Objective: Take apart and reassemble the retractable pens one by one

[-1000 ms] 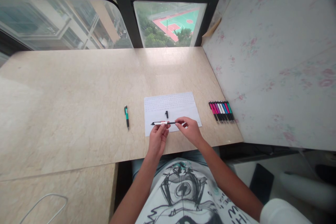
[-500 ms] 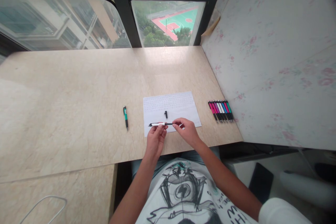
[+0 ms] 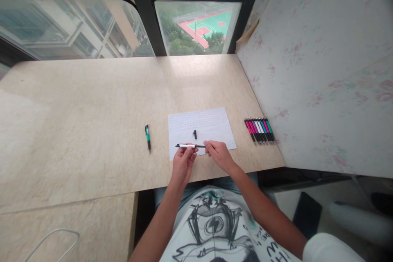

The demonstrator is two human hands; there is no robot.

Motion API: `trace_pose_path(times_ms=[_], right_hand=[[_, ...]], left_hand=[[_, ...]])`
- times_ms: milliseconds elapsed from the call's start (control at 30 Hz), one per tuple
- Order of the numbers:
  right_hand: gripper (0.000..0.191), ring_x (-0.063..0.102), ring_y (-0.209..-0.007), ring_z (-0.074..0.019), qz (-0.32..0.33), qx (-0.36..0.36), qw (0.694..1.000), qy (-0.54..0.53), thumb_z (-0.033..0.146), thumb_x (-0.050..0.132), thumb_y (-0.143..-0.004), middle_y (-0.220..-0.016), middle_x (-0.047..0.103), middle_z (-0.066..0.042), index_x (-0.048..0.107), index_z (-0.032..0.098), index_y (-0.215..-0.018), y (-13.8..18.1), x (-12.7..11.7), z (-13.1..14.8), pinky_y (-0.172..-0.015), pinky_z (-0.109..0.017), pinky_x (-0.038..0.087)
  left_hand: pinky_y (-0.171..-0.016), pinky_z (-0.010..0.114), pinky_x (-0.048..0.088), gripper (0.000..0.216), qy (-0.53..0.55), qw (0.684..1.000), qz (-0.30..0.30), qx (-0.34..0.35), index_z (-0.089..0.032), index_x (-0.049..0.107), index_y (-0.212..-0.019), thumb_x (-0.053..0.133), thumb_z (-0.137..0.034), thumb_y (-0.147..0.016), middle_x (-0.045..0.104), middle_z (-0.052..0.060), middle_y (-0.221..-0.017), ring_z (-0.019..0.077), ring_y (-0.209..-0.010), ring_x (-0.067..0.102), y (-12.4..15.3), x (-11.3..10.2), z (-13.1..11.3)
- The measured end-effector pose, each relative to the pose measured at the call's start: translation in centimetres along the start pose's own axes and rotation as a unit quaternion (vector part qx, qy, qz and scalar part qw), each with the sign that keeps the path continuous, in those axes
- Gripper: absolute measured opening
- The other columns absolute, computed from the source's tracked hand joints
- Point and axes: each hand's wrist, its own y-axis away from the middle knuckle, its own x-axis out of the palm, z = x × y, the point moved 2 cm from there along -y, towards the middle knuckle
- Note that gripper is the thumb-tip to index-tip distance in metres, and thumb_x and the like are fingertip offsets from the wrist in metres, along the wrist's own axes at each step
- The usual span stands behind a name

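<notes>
A white pen (image 3: 186, 145) with black ends lies level across my two hands, above the lower part of a written sheet of paper (image 3: 201, 119). My left hand (image 3: 183, 164) pinches its white barrel between thumb and fingers. At the pen's right end, the fingers of my right hand (image 3: 219, 154) are closed on the black part and hide its tip. Just beyond the pen, a small black cap-like piece (image 3: 195, 134) rests on the paper.
A green and black pen (image 3: 147, 138) lies left of the paper. Several coloured pens (image 3: 259, 131) form a tight row at the right, beside the floral wall (image 3: 325, 73). A pale cable (image 3: 63, 230) curves at the lower left. Windows (image 3: 196, 28) stand behind the desk.
My right hand's fingers have curled more tightly round the pen's black end. My left hand keeps its hold. The whole view has shifted very slightly.
</notes>
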Motion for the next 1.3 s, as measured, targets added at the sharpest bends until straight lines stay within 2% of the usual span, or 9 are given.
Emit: trace_pose_path(times_ms=[200, 267, 433, 633, 700, 833, 1033, 1200, 1300], right_hand=[[0.019, 0.062, -0.074, -0.0150, -0.015, -0.039, 0.999, -0.029, 0.034, 0.058, -0.087, -0.085, 0.068, -0.003, 0.065, 0.019, -0.096, -0.21, 0.04, 0.42, -0.063, -0.024, 0.047], [0.017, 0.061, -0.071, -0.0149, -0.018, -0.053, 0.998, -0.009, 0.033, 0.056, -0.089, -0.079, 0.068, -0.002, 0.066, 0.020, -0.085, -0.26, -0.01, 0.46, -0.064, -0.024, 0.046], [0.046, 0.055, -0.051, -0.0127, 0.007, -0.017, 0.999, 0.027, 0.041, 0.043, -0.097, -0.052, 0.058, 0.001, 0.061, 0.019, -0.061, -0.30, -0.09, 0.10, -0.057, -0.025, 0.040], [0.022, 0.062, -0.072, -0.0149, -0.005, -0.041, 0.999, -0.017, 0.040, 0.057, -0.088, -0.081, 0.069, -0.002, 0.066, 0.020, -0.092, -0.37, 0.14, 0.30, -0.061, -0.023, 0.046], [0.020, 0.061, -0.069, -0.0143, -0.002, -0.049, 0.999, -0.010, 0.038, 0.057, -0.088, -0.077, 0.068, -0.002, 0.065, 0.020, -0.086, -0.38, 0.24, 0.34, -0.060, -0.023, 0.045], [0.042, 0.055, -0.053, -0.0120, 0.014, -0.033, 0.999, 0.010, 0.041, 0.043, -0.097, -0.055, 0.060, 0.001, 0.062, 0.019, -0.065, -0.37, 0.27, 0.26, -0.056, -0.024, 0.041], [0.021, 0.061, -0.070, -0.0145, -0.014, -0.048, 0.999, -0.010, 0.039, 0.056, -0.089, -0.079, 0.067, -0.002, 0.064, 0.020, -0.090, -0.36, 0.30, 0.47, -0.055, -0.022, 0.043], [0.039, 0.056, -0.052, -0.0123, -0.003, -0.035, 0.999, 0.015, 0.040, 0.043, -0.097, -0.056, 0.059, 0.002, 0.057, 0.020, -0.066, -0.27, 0.53, 0.24, -0.055, -0.024, 0.040], [0.039, 0.055, -0.052, -0.0122, 0.008, -0.025, 1.000, 0.008, 0.043, 0.042, -0.097, -0.056, 0.059, 0.002, 0.060, 0.021, -0.072, -0.31, 0.41, 0.25, -0.054, -0.023, 0.039]], left_hand=[[-0.070, 0.018, 0.050, 0.023, 0.005, 1.000, -0.008, 0.007, -0.016, 0.067, -0.090, 0.079, -0.021, -0.071, 0.069, 0.002, -0.084, 0.0089, -0.076, 0.066, -0.08, -0.10, 0.05], [-0.070, 0.018, 0.050, 0.023, 0.001, 1.000, -0.007, 0.006, -0.015, 0.067, -0.091, 0.079, -0.022, -0.072, 0.069, 0.002, -0.084, 0.0095, -0.077, 0.067, -0.02, -0.05, 0.00], [-0.070, 0.020, 0.049, 0.024, -0.011, 1.000, 0.002, 0.005, -0.015, 0.067, -0.090, 0.079, -0.023, -0.071, 0.070, 0.003, -0.085, 0.0111, -0.078, 0.068, 0.15, 0.19, -0.18], [-0.071, 0.019, 0.049, 0.024, -0.008, 1.000, 0.004, 0.013, -0.015, 0.068, -0.091, 0.079, -0.022, -0.071, 0.069, 0.003, -0.087, 0.0099, -0.077, 0.066, 0.05, 0.23, -0.12], [-0.071, 0.019, 0.049, 0.023, -0.008, 1.000, 0.009, 0.014, -0.015, 0.068, -0.091, 0.078, -0.022, -0.071, 0.069, 0.003, -0.087, 0.0099, -0.077, 0.066, 0.01, 0.24, -0.07], [-0.071, 0.020, 0.049, 0.023, -0.016, 1.000, 0.011, 0.008, -0.015, 0.068, -0.091, 0.078, -0.024, -0.072, 0.070, 0.004, -0.086, 0.0104, -0.076, 0.066, 0.05, 0.30, -0.04], [-0.070, 0.020, 0.050, 0.026, -0.011, 1.000, 0.004, 0.013, -0.016, 0.068, -0.091, 0.079, -0.025, -0.070, 0.070, 0.004, -0.087, 0.0103, -0.077, 0.066, 0.05, 0.39, -0.21], [-0.069, 0.020, 0.050, 0.023, -0.021, 1.000, 0.013, 0.011, -0.015, 0.068, -0.089, 0.079, -0.025, -0.071, 0.070, 0.005, -0.087, 0.0103, -0.075, 0.066, 0.02, 0.41, -0.25], [-0.068, 0.020, 0.050, 0.024, -0.023, 1.000, 0.012, 0.014, -0.015, 0.069, -0.089, 0.079, -0.025, -0.071, 0.069, 0.004, -0.087, 0.0098, -0.074, 0.065, 0.02, 0.42, -0.29]])
